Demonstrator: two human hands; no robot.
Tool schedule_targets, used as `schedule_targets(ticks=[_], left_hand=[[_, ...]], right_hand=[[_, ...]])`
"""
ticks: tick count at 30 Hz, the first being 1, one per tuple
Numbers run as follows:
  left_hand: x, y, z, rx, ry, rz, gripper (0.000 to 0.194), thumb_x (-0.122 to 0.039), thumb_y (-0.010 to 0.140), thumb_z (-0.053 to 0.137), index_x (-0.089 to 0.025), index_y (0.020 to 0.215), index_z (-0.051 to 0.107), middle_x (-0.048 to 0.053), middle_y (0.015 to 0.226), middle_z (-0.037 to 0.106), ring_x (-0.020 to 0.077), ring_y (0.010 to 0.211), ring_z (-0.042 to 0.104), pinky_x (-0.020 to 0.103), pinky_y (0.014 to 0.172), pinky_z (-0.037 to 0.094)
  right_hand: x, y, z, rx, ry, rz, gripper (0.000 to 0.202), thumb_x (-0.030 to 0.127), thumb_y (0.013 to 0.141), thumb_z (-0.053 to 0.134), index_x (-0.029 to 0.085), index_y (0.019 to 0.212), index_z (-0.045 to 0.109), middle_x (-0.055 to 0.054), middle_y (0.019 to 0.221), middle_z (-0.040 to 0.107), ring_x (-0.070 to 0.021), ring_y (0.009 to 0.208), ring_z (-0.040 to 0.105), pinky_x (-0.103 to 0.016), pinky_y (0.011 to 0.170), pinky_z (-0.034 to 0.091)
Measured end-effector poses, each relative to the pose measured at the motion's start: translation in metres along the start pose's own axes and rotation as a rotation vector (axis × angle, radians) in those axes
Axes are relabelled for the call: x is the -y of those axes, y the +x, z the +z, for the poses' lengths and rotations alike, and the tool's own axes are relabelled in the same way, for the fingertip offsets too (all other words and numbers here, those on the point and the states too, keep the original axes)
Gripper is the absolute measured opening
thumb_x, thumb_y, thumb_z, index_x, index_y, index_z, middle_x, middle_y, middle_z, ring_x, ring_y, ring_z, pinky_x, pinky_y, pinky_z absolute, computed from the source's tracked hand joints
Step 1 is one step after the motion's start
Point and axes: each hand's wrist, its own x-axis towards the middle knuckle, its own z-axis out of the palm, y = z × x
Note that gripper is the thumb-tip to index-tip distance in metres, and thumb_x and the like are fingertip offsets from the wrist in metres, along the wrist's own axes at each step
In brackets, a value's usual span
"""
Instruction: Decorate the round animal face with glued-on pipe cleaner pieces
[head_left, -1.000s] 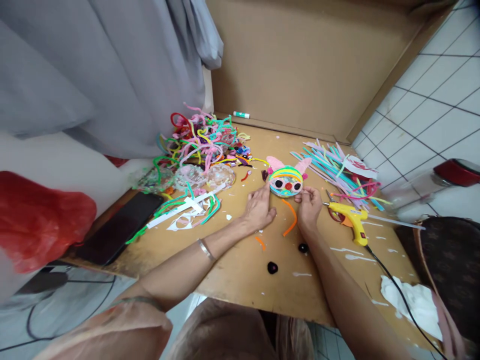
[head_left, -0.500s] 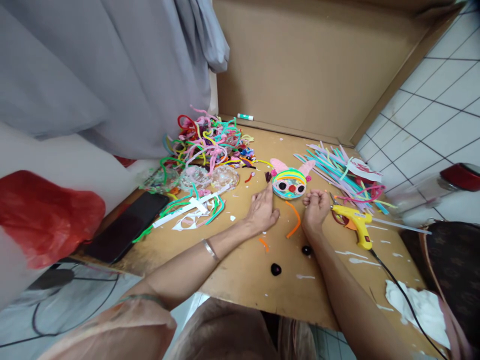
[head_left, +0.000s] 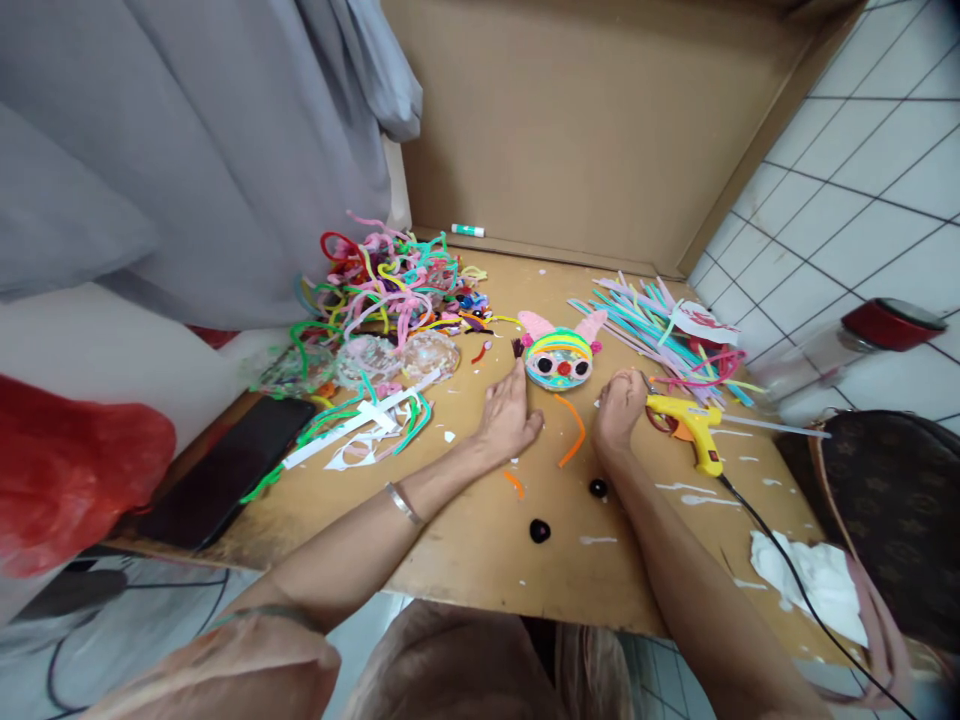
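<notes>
A round animal face craft (head_left: 559, 362) with pink ears, black eyes and a red nose lies on the table, banded in coloured pipe cleaners. My left hand (head_left: 511, 412) rests flat at its left side, fingers stretched out and tips close to its edge. On the other side, my right hand (head_left: 621, 408) is closed with curled fingers, a little apart from the craft; whatever it pinches is hidden. Right beside those fingers is the nozzle of a yellow glue gun (head_left: 699, 430). An orange pipe cleaner piece (head_left: 576, 430) lies between my hands.
Tangled pipe cleaners (head_left: 390, 285) heap at the back left, straight ones (head_left: 645, 325) at the back right. A black phone (head_left: 229, 475) and paper scraps (head_left: 367, 425) lie left. Two black pieces (head_left: 539, 531) sit in front. Tissue (head_left: 806, 585), bag (head_left: 885, 530) and bottle (head_left: 832, 365) are right.
The whole view has shifted slightly. My right hand has drawn a little away from the craft towards the glue gun nozzle, turning its fingers. My left hand stays beside the craft.
</notes>
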Motion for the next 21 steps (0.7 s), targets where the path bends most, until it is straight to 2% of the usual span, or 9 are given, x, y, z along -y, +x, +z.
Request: schedule_targets(ticks=[6, 13, 19, 21], left_hand=[[0.002, 0.0, 0.001, -0.001, 0.011, 0.0, 0.089, -0.025, 0.081, 0.054, -0.002, 0.156, 0.01, 0.03, 0.154, 0.037, 0.0364, 0.145, 0.038, 0.059, 0.116, 0.029], [0.007, 0.0, 0.003, -0.032, -0.006, 0.041, 0.09, -0.024, 0.082, 0.054, -0.005, 0.157, 0.008, 0.028, 0.156, 0.036, 0.0362, 0.144, 0.039, 0.06, 0.116, 0.03], [0.014, 0.002, 0.006, -0.067, -0.028, 0.057, 0.09, -0.025, 0.081, 0.054, -0.003, 0.157, 0.009, 0.029, 0.157, 0.035, 0.0366, 0.146, 0.036, 0.059, 0.117, 0.03], [0.017, 0.004, 0.004, -0.086, -0.042, 0.082, 0.088, -0.026, 0.083, 0.052, -0.005, 0.157, 0.008, 0.029, 0.158, 0.033, 0.036, 0.147, 0.034, 0.059, 0.117, 0.03]], right_hand=[[0.011, -0.004, 0.002, -0.065, 0.0, 0.014, 0.022, 0.044, 0.091, 0.041, 0.025, 0.081, 0.046, 0.004, 0.069, 0.049, -0.017, 0.066, 0.049, -0.031, 0.067, 0.042], [0.017, -0.004, 0.003, -0.124, -0.025, 0.028, 0.022, 0.044, 0.086, 0.047, 0.026, 0.074, 0.043, 0.005, 0.063, 0.046, -0.0163, 0.061, 0.045, -0.031, 0.066, 0.04], [0.011, -0.003, 0.004, -0.1, 0.007, 0.032, 0.024, 0.046, 0.087, 0.045, 0.026, 0.075, 0.041, 0.005, 0.063, 0.046, -0.0157, 0.061, 0.045, -0.029, 0.063, 0.039], [0.008, -0.003, 0.004, -0.052, 0.027, 0.027, 0.023, 0.046, 0.088, 0.044, 0.026, 0.077, 0.04, 0.005, 0.065, 0.047, -0.0156, 0.061, 0.046, -0.029, 0.064, 0.039]])
